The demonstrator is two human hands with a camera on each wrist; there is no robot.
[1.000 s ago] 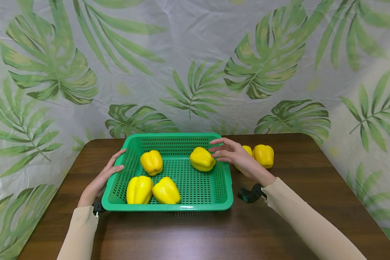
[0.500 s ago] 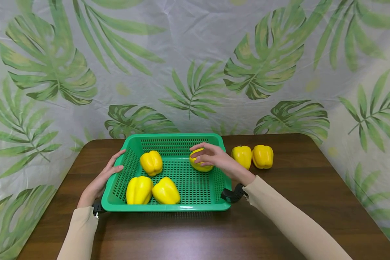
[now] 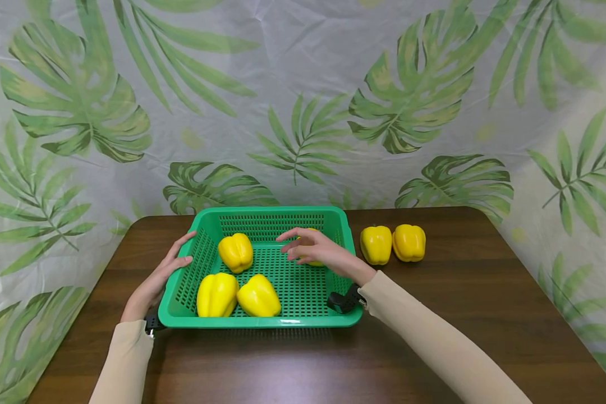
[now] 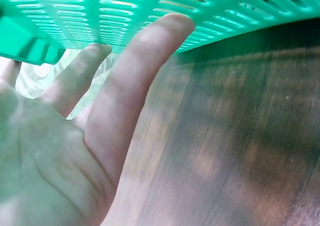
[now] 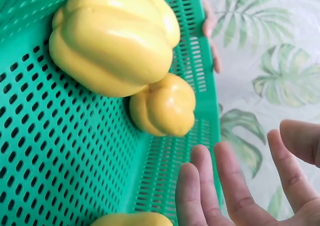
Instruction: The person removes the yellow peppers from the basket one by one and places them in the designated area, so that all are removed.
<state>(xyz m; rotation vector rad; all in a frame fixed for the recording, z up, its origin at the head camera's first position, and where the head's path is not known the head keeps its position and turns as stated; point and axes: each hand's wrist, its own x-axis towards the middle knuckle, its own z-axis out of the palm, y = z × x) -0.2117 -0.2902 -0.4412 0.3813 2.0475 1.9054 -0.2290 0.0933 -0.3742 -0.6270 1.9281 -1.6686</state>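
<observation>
Noted: your left hand [image 3: 156, 279] and right hand [image 3: 323, 251] are bare, your long sleeves [image 3: 434, 331] plain beige, and you wear a black camera [image 3: 154, 322] on the left wrist and a blocky black camera [image 3: 341, 302] on the right, silvery metal [image 3: 152, 333] showing by the left cuff [image 3: 138, 326].

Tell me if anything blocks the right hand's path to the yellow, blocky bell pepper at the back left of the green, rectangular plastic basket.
Nothing visible does. In the head view, the right hand hangs over the green plastic basket, and only slotted plastic shows between the hand and that yellow bell pepper.
</observation>
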